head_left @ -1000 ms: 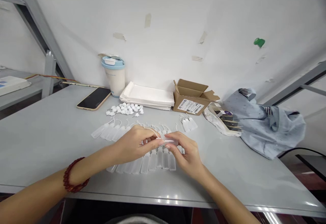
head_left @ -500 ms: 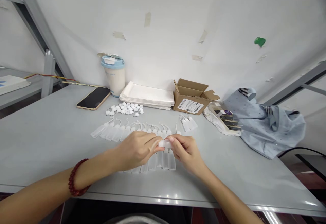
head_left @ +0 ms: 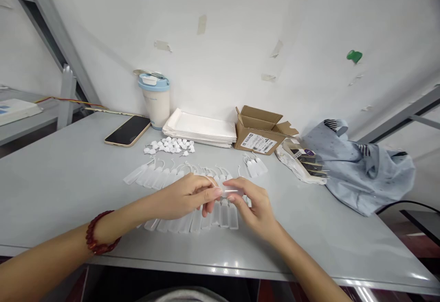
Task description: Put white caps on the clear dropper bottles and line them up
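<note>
My left hand (head_left: 187, 196) pinches the cap end of a small translucent plastic bottle (head_left: 232, 192), held level above the table. The fingers of my right hand (head_left: 257, 205) close round the bottle's body. Part of the cap is hidden behind my left fingers. Under and around my hands lie two rows of similar bottles: a back row (head_left: 148, 177) with thin curved tubes on the caps, and a front row (head_left: 196, 221) partly covered by my left hand. A small group of bottles (head_left: 256, 167) with tubes lies beyond my right hand.
Beyond the rows sits a pile of small white caps (head_left: 168, 145). Along the wall stand a phone (head_left: 128, 131), a lidded cup (head_left: 156, 105), stacked white envelopes (head_left: 201, 128) and an open cardboard box (head_left: 259, 137). A packet (head_left: 307, 162) and blue cloth (head_left: 371, 173) lie right.
My left hand has turned over at the cap, its thumb now lying along the near side. My right fingers have shifted along the bottle, showing more of its body. The view has moved slightly.
</note>
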Tool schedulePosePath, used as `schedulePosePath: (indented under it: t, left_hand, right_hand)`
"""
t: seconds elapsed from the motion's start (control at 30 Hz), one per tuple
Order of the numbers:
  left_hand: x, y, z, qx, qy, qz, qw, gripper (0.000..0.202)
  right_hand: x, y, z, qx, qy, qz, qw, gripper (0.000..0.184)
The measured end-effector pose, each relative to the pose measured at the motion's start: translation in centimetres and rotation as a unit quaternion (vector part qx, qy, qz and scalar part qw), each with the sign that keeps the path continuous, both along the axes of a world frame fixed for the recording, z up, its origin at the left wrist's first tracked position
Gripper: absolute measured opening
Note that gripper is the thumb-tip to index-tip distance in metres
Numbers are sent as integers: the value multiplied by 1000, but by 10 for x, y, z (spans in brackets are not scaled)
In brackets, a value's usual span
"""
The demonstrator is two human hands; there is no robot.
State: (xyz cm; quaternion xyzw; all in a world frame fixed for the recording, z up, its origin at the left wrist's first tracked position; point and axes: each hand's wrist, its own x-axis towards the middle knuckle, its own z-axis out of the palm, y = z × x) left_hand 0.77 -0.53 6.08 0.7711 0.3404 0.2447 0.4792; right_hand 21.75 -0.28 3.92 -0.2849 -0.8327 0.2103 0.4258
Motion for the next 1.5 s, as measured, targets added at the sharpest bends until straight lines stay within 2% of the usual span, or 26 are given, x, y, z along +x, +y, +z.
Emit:
schedulePosePath:
  t: [0.07, 0.2, 0.43, 0.5, 0.6, 0.73, 0.8, 0.9, 0.97, 1.03, 1.13, 1.27, 1.4, 1.5]
  left_hand:
    - [0, 0, 3, -55, -10, -6, 998, 40]
    - [0, 0, 2, -85, -35, 16, 996, 36]
    - [-2, 1, 1, -11, -8, 2, 1000, 42]
    - [-2, 0, 1, 14, 7, -3, 1000, 45]
    - [-3, 0, 0, 70, 29, 6, 997, 45]
    - [-2, 0, -5, 165, 65, 14, 984, 40]
    - [-1, 0, -10, 225, 85, 13, 971, 38]
    - [-1, 1, -19, 337, 118, 31, 934, 39]
    - [-1, 3, -25, 400, 136, 41, 905, 40]
    - [-1, 5, -28, 436, 146, 47, 887, 41]
    - [-2, 12, -27, 423, 148, 61, 892, 38]
    - [-14, 28, -23, 361, 163, 107, 912, 29]
    - [-38, 52, -29, 338, 213, 195, 896, 33]
    - [-55, 67, -36, 320, 249, 206, 891, 39]
  right_hand:
    - [-1, 2, -1, 66, -7, 15, 998, 20]
    - [-2, 5, -4, 123, -27, 10, 992, 27]
    - [-1, 3, -9, 207, -62, -25, 976, 23]
    - [0, 1, -9, 199, -71, -29, 977, 22]
    - [0, -2, -8, 109, -75, -17, 991, 21]
    - [0, -3, -2, -87, -45, -2, 995, 24]
    - [-1, -1, 0, -201, -6, 6, 980, 28]
    - [-1, 2, 1, -348, 60, 25, 935, 32]
    - [-2, 5, 0, -416, 84, 34, 905, 33]
    - [-2, 7, -1, -445, 93, 35, 890, 35]
    - [-3, 9, 0, -419, 91, 15, 903, 35]
    - [3, 16, 1, -316, 94, -52, 943, 32]
    - [16, 35, -3, -211, 101, -168, 957, 34]
    - [28, 51, -12, -107, 36, -239, 964, 37]
